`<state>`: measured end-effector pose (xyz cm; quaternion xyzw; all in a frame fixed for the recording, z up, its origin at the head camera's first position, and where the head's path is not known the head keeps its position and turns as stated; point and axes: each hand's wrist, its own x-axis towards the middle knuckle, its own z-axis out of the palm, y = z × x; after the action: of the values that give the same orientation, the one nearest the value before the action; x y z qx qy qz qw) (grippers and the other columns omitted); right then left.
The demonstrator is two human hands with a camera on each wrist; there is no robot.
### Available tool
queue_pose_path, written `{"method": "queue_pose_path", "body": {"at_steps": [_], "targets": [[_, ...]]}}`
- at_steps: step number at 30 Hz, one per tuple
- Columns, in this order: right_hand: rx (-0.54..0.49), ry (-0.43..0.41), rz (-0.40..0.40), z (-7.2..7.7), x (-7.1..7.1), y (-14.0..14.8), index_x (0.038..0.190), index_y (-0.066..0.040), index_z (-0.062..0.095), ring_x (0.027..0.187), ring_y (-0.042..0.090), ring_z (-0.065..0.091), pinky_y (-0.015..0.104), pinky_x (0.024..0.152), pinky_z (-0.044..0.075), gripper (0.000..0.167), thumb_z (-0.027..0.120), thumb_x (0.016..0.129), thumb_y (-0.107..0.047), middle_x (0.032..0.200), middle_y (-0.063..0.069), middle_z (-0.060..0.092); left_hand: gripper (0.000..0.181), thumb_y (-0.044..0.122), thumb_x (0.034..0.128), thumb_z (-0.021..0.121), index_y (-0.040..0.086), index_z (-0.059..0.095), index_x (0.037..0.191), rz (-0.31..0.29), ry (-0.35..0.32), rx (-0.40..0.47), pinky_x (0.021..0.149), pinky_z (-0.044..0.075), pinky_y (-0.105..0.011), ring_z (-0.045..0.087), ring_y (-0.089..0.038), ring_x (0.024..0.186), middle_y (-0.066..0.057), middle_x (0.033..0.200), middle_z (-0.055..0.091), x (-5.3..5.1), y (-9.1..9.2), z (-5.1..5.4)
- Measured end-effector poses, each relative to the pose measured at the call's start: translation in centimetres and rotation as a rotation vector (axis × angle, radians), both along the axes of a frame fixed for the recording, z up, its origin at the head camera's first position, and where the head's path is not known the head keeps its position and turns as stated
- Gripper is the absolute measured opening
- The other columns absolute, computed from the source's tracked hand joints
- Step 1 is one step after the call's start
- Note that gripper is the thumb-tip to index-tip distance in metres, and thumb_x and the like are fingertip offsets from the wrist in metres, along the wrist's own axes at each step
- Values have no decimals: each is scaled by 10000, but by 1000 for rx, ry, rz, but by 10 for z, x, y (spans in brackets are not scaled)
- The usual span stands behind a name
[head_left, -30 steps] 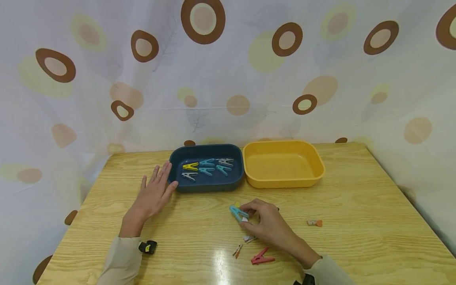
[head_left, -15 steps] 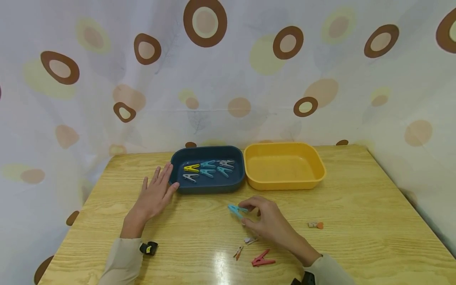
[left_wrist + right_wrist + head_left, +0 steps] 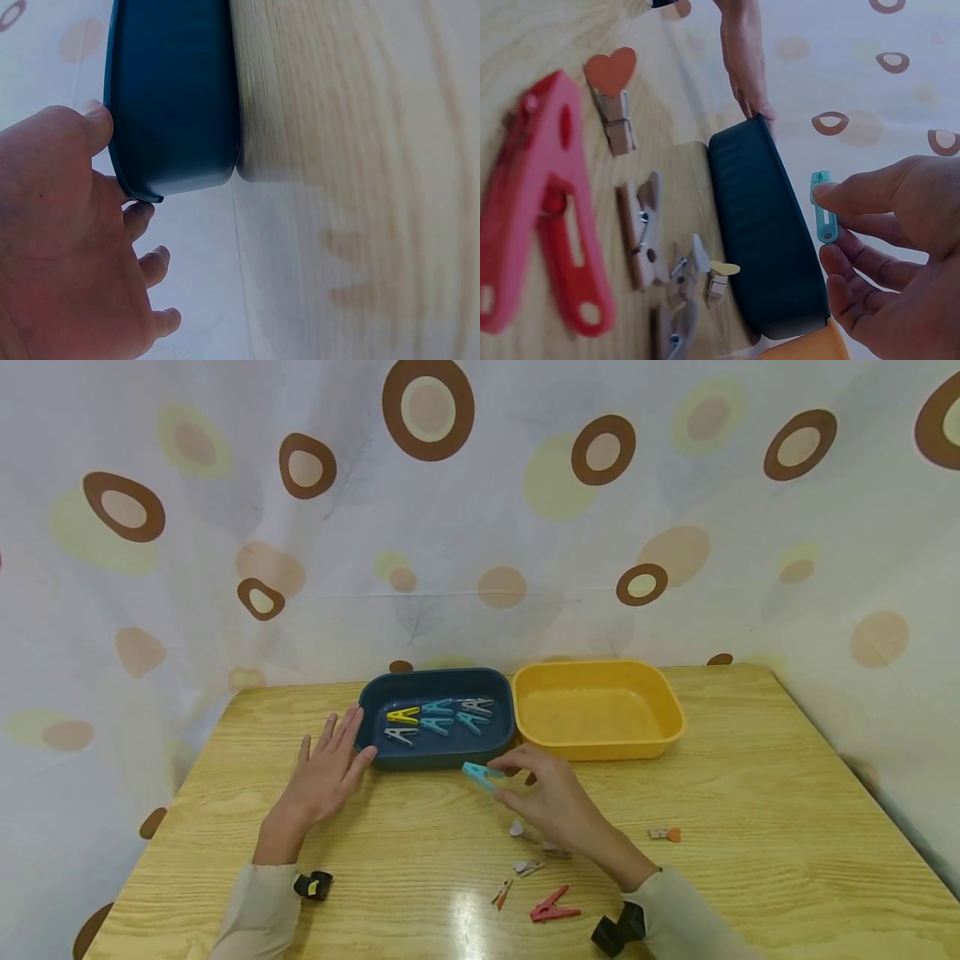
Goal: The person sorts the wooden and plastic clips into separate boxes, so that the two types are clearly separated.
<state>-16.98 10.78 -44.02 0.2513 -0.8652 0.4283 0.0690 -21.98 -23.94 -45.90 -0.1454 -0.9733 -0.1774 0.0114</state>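
Note:
My right hand (image 3: 551,793) pinches a light blue plastic clothespin (image 3: 480,774) between thumb and fingers, just in front of the dark blue tray (image 3: 442,762). In the right wrist view this clothespin (image 3: 824,206) is seen narrow side on. At the tray's left end, my left hand (image 3: 322,781) rests on the rim with its fingers mostly straight. The left wrist view shows the thumb and fingertips touching the tray's rim (image 3: 110,67). Inside the tray lie several plastic clothespins, among them a yellow clothespin (image 3: 402,716) and a grey clothespin (image 3: 401,736).
A yellow tray (image 3: 600,749) stands right against the blue one. Toward the table's front lie a red clothespin (image 3: 553,906) and several small wooden clothespins, one with an orange heart (image 3: 673,834). A patterned curtain (image 3: 480,527) hangs behind the table.
My right hand has raised the light blue clothespin and carried it forward and slightly left toward the blue tray. Small clothespins beneath the hand have come into view. My left hand stays put.

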Motion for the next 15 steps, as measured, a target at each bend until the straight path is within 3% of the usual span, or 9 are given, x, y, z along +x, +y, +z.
{"method": "queue_pose_path", "body": {"at_steps": [9,15], "targets": [[-35,67,24,12,-23,-13,1152,-56,763,921,284,649,413,762,570,290,816,869,-28,1082,71,715,720,490,1113,311,72,90,1656,1,-2,6,1165,20,-727,38,-414,1561,-129,1718,87,0,-1,0],[-22,88,19,14,-35,-21,1154,-53,761,865,246,637,316,689,551,295,821,865,-33,1076,72,708,724,495,1111,310,72,90,1656,3,-4,6,1166,16,-725,24,-403,1564,-124,1719,81,-1,-1,-1]]}}
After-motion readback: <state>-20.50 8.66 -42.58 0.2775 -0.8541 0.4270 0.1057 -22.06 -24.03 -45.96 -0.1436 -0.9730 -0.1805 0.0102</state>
